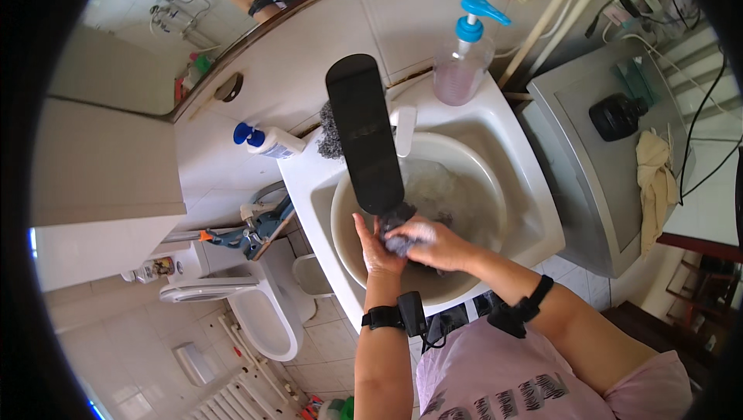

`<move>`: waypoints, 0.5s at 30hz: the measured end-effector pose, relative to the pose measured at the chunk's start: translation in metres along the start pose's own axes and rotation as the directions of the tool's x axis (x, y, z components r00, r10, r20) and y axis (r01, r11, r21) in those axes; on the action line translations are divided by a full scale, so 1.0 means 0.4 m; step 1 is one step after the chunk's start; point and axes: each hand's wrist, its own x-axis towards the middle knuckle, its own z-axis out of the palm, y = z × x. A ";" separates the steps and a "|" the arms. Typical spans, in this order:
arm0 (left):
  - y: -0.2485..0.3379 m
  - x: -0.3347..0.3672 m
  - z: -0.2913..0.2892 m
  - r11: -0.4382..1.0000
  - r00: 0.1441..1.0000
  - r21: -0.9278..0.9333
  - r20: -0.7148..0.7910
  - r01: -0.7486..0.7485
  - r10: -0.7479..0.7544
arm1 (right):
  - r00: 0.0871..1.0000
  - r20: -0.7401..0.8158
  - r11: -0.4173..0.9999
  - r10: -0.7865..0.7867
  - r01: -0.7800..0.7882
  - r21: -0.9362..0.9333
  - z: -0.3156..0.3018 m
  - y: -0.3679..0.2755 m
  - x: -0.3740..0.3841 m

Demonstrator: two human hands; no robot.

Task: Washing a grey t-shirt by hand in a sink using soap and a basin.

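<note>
Dark cloth [399,245] bunched between hands [443,250], outline unclear.

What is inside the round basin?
The basin holds foamy water; the left hand, right hand, dark cloth and black oblong object hide whatever lies behind them.

Home bathroom, white sink [534,222], toilet [261,318], tiled wall [309,68], wall mirror [135,29]

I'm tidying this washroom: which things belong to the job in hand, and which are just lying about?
In use:
dark grey bunched material at the left hand and right hand
long black rounded paddle, seemingly held
round cream basin of sudsy water

Apparently lying about:
clear blue-topped pump bottle
white blue-topped bottle
squat black bottle
draped beige cloth
</note>
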 end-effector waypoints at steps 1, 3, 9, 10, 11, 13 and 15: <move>0.001 0.014 -0.027 0.994 0.975 -0.036 0.203 0.100 -0.091 | 0.997 0.003 0.995 -0.077 0.077 -0.058 0.012 -0.030 -0.015; -0.007 0.032 -0.061 0.982 0.971 0.179 0.240 -0.052 0.008 | 0.996 -0.002 0.969 -0.087 0.084 -0.233 0.039 -0.080 -0.031; -0.086 0.000 0.027 0.970 0.980 0.195 -0.103 -0.145 0.168 | 0.969 -0.245 0.919 0.019 -0.114 -0.376 -0.014 0.062 0.053; -0.069 -0.007 0.035 0.958 0.975 0.256 -0.144 -0.126 0.167 | 0.970 -0.243 0.924 0.008 -0.100 -0.368 -0.029 0.086 0.065; -0.057 -0.007 0.033 0.944 0.984 0.298 -0.061 -0.144 0.169 | 0.929 -0.305 0.914 0.209 -0.296 -0.277 -0.047 0.110 0.073; -0.017 -0.006 0.005 0.831 0.958 0.490 0.032 -0.262 0.283 | 0.859 -0.324 0.847 0.397 -0.479 -0.230 -0.093 0.136 0.089; -0.016 -0.021 0.042 0.822 0.937 0.527 -0.125 -0.217 0.327 | 0.804 -0.484 0.826 0.346 -0.505 -0.250 -0.086 0.185 0.064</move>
